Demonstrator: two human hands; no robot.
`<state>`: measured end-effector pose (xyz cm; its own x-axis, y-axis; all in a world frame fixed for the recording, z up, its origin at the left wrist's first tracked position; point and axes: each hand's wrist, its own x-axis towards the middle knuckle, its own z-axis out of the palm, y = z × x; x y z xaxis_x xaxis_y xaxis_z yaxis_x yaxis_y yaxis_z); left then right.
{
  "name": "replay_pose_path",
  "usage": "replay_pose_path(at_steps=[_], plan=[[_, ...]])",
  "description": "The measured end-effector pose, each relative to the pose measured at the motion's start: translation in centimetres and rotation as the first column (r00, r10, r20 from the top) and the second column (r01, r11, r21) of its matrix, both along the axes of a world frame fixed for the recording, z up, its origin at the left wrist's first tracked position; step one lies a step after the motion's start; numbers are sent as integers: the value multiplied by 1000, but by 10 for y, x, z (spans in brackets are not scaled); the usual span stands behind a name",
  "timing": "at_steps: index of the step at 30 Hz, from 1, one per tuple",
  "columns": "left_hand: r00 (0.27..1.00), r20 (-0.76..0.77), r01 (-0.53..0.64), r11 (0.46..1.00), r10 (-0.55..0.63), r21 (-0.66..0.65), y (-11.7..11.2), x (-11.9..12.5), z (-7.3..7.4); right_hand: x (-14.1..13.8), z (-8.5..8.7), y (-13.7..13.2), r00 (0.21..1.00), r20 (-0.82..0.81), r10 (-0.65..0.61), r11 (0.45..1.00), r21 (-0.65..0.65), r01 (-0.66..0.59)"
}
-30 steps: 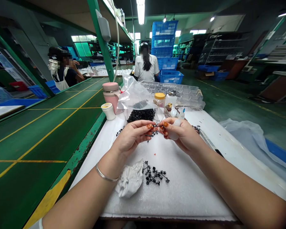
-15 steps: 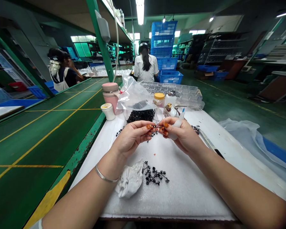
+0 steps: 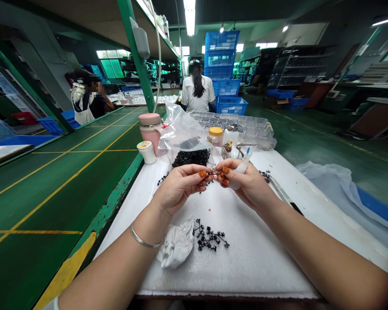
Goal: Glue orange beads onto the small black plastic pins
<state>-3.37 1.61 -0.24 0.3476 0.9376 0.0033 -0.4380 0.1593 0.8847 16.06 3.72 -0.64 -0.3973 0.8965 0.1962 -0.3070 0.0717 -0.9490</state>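
Observation:
My left hand [image 3: 181,185] and my right hand [image 3: 244,183] meet above the white foam mat [image 3: 245,254], fingertips pinched together on a small black plastic piece [image 3: 214,174]. My right hand also clasps a small white squeeze bottle [image 3: 237,178] with a blue tip against its palm. Behind the hands lies a heap of black plastic parts [image 3: 191,157] spilling from a clear bag [image 3: 181,127]. Nearer me on the mat sit a cluster of black branched parts [image 3: 209,237] and a crumpled white cloth [image 3: 176,243].
A pink flask [image 3: 150,129], a small white jar [image 3: 147,151], a yellow-lidded jar [image 3: 216,134] and clear compartment trays [image 3: 245,125] stand at the mat's far end. A green conveyor belt [image 3: 51,181] runs on the left. Two other people work farther back; blue crates are stacked behind.
Both hands stay pinched on the small black piece, with only slight finger shifts. The view has tilted a little; the person at the left has moved slightly.

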Motion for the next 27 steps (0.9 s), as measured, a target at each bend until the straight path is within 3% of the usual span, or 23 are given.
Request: replay_pose_path(at_steps=[7,13,15,17,20,22,27], plan=[[999,-52,9,1000,-9,8,2,-2,0,2,3,1,1000,22,2,1000,4,-2],[987,-157,-24,1000,23,-6,3,-5,1,51,40,6,959,281,-26,1000,5,26],[986,-168,-11,1000,10,-4,3,-6,1,76,54,8,895,436,-95,994,94,59],[985,-175,0,1000,0,-1,3,-6,2,96,61,10,768,606,-207,975,194,110],[983,-184,11,1000,-10,3,3,-7,2,115,57,17,540,774,-331,944,267,195],[981,-193,15,1000,-13,8,3,-7,1,119,47,25,441,830,-342,938,270,218],[976,-217,1,1000,1,9,4,-8,2,121,30,37,407,865,-293,954,236,184]])
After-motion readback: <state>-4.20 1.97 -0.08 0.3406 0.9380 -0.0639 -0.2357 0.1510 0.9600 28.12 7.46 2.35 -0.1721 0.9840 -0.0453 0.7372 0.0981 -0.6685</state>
